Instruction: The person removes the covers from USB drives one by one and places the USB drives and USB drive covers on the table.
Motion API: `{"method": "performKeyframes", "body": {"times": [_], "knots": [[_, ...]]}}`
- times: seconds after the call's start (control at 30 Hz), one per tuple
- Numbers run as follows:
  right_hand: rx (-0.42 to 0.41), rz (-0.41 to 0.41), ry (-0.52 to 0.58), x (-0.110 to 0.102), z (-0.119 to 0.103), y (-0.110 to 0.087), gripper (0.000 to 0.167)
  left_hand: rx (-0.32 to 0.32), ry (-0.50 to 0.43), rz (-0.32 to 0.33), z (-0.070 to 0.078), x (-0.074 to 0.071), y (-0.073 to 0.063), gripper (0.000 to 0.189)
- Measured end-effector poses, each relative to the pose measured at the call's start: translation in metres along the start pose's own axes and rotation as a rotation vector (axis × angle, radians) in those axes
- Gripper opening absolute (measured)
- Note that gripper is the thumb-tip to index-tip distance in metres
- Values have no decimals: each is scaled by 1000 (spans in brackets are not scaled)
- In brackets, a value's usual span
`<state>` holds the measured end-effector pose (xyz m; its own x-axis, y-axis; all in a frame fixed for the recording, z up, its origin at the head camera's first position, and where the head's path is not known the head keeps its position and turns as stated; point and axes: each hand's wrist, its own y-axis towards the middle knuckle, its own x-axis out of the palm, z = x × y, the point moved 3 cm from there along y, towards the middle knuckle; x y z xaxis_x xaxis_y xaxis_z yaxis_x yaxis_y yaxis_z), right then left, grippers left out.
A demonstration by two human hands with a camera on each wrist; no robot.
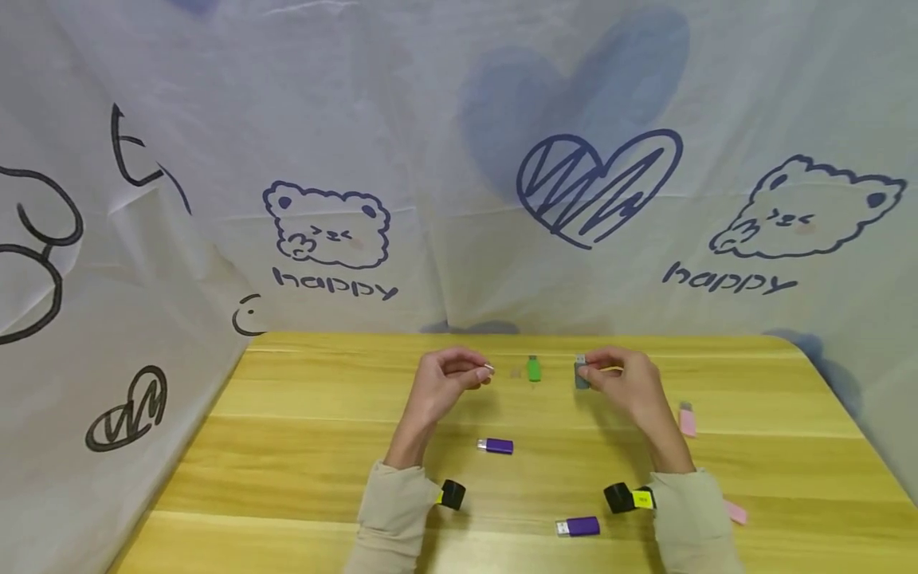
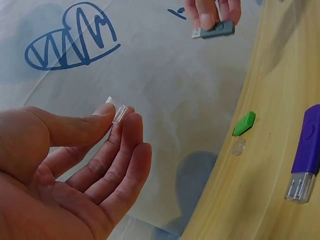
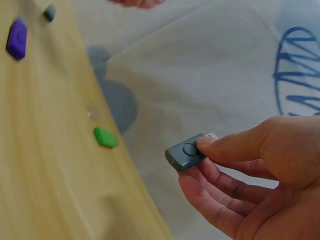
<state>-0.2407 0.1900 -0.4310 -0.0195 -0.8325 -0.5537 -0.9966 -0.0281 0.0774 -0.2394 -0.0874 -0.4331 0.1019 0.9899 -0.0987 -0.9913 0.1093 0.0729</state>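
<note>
Between its thumb and fingertips my left hand [image 1: 446, 388] pinches a small clear plastic USB cap [image 2: 119, 112], held up over the far part of the table. My right hand [image 1: 631, 384] grips a grey USB flash drive [image 3: 184, 152] between thumb and fingers, its metal plug [image 2: 196, 33] bare. The two hands are apart. On the table between them lie a green USB flash drive [image 1: 534, 369] and, just left of it, another clear cap [image 2: 239, 146].
A purple USB flash drive [image 1: 500, 446] lies nearer, and a second purple drive [image 1: 582, 526] close to the front. Pink drives [image 1: 687, 420] are at the right, one partly behind the right sleeve [image 1: 692, 518]. Printed white cloth [image 1: 459, 239] hangs behind the wooden table [image 1: 287, 446].
</note>
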Motion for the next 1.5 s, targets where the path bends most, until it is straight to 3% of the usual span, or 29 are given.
{"method": "performKeyframes", "body": {"times": [0.23,0.4,0.5,0.67,0.87,1.2,1.33,1.5], "knots": [[62,-56,20,7,16,35,23,8,15,-13,1,-2,0,9],[153,-115,35,11,28,52,27,9,32,-19,1,-2,0,8],[194,-130,12,13,33,57,27,13,53,-35,1,-1,0,8],[196,-118,-78,18,39,64,26,17,86,-59,1,0,-1,8],[186,-73,-186,18,44,66,24,-12,88,-103,0,3,-2,7],[118,-17,-294,19,39,61,20,-8,112,-117,-2,6,-1,6],[72,18,-269,14,34,52,20,-15,111,-112,-3,7,-2,4],[36,8,-135,6,19,30,26,-16,120,-111,-4,5,-2,6]]}}
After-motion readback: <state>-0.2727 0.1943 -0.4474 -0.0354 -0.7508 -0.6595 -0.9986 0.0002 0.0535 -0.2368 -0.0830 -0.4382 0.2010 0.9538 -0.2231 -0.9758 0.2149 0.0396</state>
